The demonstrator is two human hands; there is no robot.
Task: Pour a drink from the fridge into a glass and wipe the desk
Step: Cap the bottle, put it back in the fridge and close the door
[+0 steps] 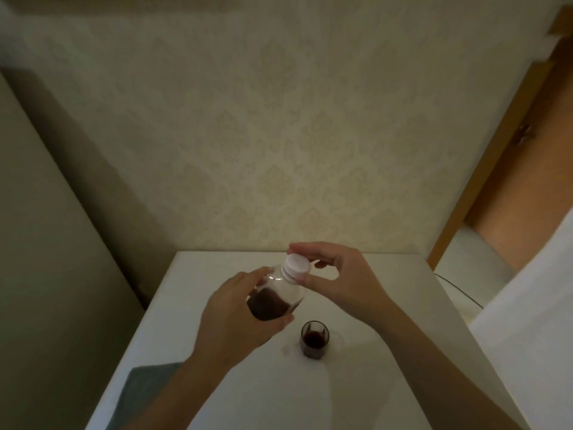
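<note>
My left hand (231, 318) grips a clear plastic bottle (276, 297) of dark drink around its body, held tilted above the white desk (372, 383). On the bottle's neck sits a white cap (297, 266), and the fingertips of my right hand (338, 279) pinch that cap from the right. A small glass (314, 339) with dark drink in its lower part stands on the desk just below and to the right of the bottle. A faint wet mark (286, 350) shows on the desk left of the glass.
A grey cloth (145, 392) lies at the desk's near left corner. A patterned wall runs behind the desk, a pale tall surface (46, 243) stands to the left, and a wooden door (524, 181) and white fabric (527, 321) are on the right.
</note>
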